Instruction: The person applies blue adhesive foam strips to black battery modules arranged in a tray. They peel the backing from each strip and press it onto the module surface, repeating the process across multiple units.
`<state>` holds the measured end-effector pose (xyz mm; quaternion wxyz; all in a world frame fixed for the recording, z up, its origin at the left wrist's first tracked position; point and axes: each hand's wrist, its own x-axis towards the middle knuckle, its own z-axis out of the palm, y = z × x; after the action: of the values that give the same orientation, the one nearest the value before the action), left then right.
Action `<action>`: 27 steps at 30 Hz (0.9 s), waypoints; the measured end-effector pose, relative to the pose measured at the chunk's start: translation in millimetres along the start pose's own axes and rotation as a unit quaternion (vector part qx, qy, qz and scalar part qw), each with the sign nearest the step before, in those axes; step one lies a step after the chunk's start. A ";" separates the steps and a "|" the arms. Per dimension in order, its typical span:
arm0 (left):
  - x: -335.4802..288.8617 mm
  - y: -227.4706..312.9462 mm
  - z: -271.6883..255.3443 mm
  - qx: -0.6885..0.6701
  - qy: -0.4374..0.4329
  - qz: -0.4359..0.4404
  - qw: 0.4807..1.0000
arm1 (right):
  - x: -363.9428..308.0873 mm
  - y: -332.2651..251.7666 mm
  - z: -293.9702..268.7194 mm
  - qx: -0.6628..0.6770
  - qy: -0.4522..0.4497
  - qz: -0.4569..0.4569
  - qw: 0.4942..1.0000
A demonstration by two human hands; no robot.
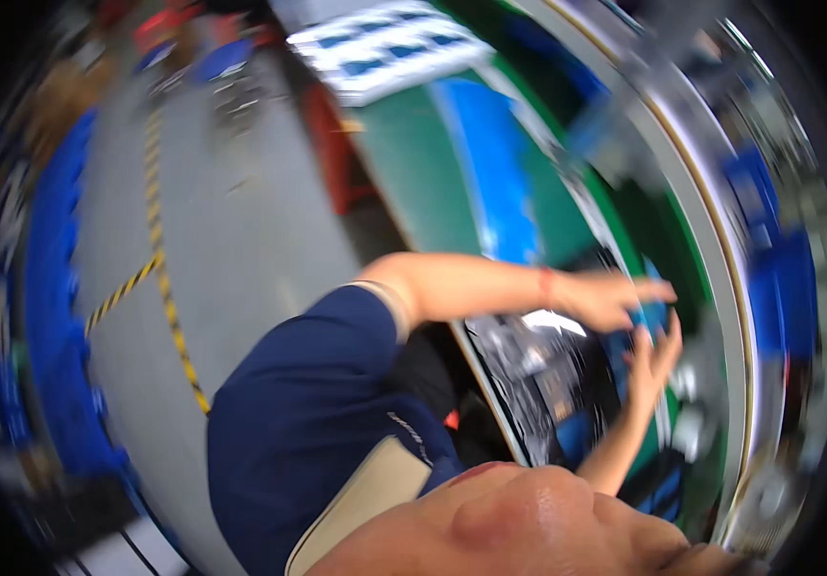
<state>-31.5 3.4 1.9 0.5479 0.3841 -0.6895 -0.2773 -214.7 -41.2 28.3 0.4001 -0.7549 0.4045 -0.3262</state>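
Near the far edge of a green work surface, my left hand (598,300) has its fingers stretched out and a red band at its wrist. Just below it, my right hand (653,363) is raised with fingers spread. A small teal-blue thing (650,314) shows between the two hands; blur hides its kind and whether either hand touches it. Under my forearms lies a dark, glossy pile (538,370) with black, clear and brown pieces, too smeared to name.
A blue strip (490,163) runs along the green bench (408,173). At its far end stands a white tray (389,53) with several dark compartments. Blue bins (783,298) sit beyond the bench at right. Stools with blue seats (224,60) stand on the grey floor, marked with yellow-black tape (156,230).
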 end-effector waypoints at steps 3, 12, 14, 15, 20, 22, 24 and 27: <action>1.7 -0.2 7.7 -0.003 -0.030 0.042 0.999 | 14.9 46.2 -16.8 0.104 -0.004 -0.006 0.995; 10.5 -38.9 24.6 -0.105 0.023 0.008 0.994 | 3.1 39.8 -16.7 0.048 -0.011 -0.077 0.996; 10.4 -33.4 19.0 -0.038 -0.023 -0.064 0.997 | 2.7 40.5 -13.1 0.101 0.012 -0.083 0.991; 10.3 -31.3 18.8 -0.006 -0.048 -0.099 0.994 | 0.8 40.9 -12.3 0.126 0.026 -0.085 0.988; 6.6 -27.5 20.1 0.067 0.047 -0.001 0.997 | 5.9 59.7 -25.5 0.206 0.106 -0.071 0.970; 4.3 -23.7 7.7 0.154 0.108 -0.001 0.982 | 17.7 80.9 -47.9 0.317 0.067 -0.058 0.944; 4.7 -17.4 -8.1 0.205 0.121 -0.136 0.962 | 24.2 76.6 -57.9 0.438 0.162 -0.037 0.884; 12.0 -14.6 -22.1 0.230 0.178 -0.133 0.947 | 22.3 53.6 -66.9 0.478 0.164 -0.091 0.858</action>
<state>-8.1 -13.8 2.2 0.5163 0.6311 -0.5687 -0.1084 -277.7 -102.3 16.8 0.6084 -0.4397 0.1877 -0.6335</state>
